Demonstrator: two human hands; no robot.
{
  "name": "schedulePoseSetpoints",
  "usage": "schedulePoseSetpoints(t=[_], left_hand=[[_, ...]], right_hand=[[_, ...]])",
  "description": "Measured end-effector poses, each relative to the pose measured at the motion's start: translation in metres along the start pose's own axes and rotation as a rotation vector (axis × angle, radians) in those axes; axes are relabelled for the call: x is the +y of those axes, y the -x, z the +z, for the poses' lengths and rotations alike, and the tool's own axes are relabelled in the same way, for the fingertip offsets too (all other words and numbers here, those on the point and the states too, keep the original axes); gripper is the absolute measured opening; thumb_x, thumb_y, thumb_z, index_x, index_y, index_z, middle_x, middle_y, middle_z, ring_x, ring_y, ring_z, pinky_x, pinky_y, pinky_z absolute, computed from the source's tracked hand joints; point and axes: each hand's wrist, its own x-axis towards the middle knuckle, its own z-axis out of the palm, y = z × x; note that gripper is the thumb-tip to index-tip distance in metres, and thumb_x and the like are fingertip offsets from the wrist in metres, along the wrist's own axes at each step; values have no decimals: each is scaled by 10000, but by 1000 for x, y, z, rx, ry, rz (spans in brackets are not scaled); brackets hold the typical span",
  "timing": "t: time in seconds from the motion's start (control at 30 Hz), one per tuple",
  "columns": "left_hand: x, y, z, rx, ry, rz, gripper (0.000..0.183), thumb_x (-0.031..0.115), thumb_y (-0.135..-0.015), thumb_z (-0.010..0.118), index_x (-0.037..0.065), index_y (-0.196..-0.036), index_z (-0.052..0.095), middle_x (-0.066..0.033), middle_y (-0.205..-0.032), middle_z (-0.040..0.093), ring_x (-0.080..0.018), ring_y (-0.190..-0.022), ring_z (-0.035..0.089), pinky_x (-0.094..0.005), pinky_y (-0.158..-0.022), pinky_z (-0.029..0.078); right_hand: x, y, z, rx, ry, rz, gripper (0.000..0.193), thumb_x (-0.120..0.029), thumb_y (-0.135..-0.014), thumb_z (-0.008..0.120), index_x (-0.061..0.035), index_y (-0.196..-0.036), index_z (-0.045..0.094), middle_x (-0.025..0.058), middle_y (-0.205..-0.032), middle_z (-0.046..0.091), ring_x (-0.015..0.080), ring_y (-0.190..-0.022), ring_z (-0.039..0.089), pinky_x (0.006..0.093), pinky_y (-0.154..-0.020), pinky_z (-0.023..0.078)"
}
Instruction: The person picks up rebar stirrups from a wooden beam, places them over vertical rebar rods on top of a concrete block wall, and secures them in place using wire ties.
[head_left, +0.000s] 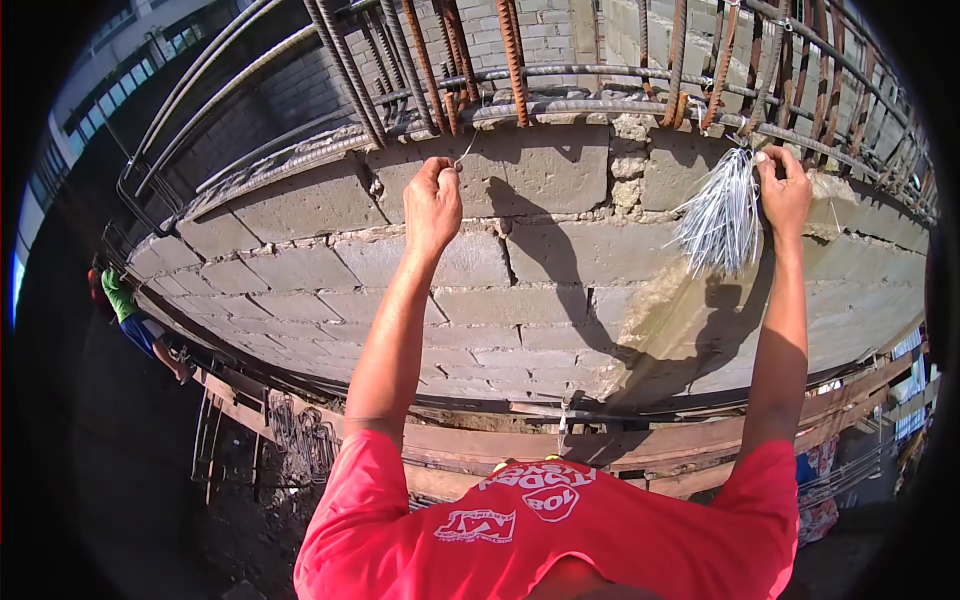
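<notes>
My left hand (433, 205) is raised at the top of the grey block wall (420, 262), its thumb and fingers pinched on a thin tie wire (467, 152) just below the horizontal rebar (560, 107). A bundle of silvery tie wires (722, 215) hangs from the rebar farther right, its loose ends fanning down over the blocks. Beside the top of that bundle my right hand (786, 195) is closed, thumb and forefinger together; whether a strand is between them is too small to make out.
Rusty upright rebars (515, 60) rise behind the wall top. Bent bars (150, 190) jut out at the left. Wooden planks (560, 448) run along the wall's foot. A person in a green shirt (118, 295) is at the far left. A hook on a strap (564, 412) hangs below my chest.
</notes>
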Motion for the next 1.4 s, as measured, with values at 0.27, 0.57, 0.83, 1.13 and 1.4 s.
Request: schedulePoseSetpoints(t=[0.27,0.57,0.83,1.13,1.4], left_hand=[[20,3,66,78,129,-7,238,189,-959,625,-42,-989,677,-142,-785,705,-165,-709,644,-348,-680,515],[24,-21,92,222,290,-178,303,172,-909,646,-68,-730,598,-100,-619,606,-117,-596,522,-351,-584,455],[29,-29,87,320,690,-311,192,109,-911,650,42,-761,552,44,-575,436,-62,-437,360,-269,-384,263],[58,-35,103,378,1021,-552,167,116,-918,624,68,-796,521,30,-516,395,-92,-385,368,-292,-344,273],[-5,-1,93,403,707,-321,228,163,-938,694,43,-792,566,24,-659,524,-64,-567,427,-257,-508,359]], right_hand=[[4,1,12,78,165,-51,152,-248,-847,731,-101,-884,710,70,-740,684,266,-725,670,395,-669,510],[0,3,14,92,208,-108,138,-215,-869,704,-78,-882,689,93,-785,689,300,-754,663,415,-682,503],[-3,2,12,66,209,-75,135,-209,-865,710,-78,-884,686,88,-791,685,305,-748,656,410,-679,502],[3,4,7,33,221,-87,130,-206,-858,715,-80,-877,688,85,-790,684,297,-749,660,405,-694,506],[-1,4,2,-83,87,-53,122,-144,-858,696,-38,-915,676,79,-788,665,226,-739,632,352,-721,497]])
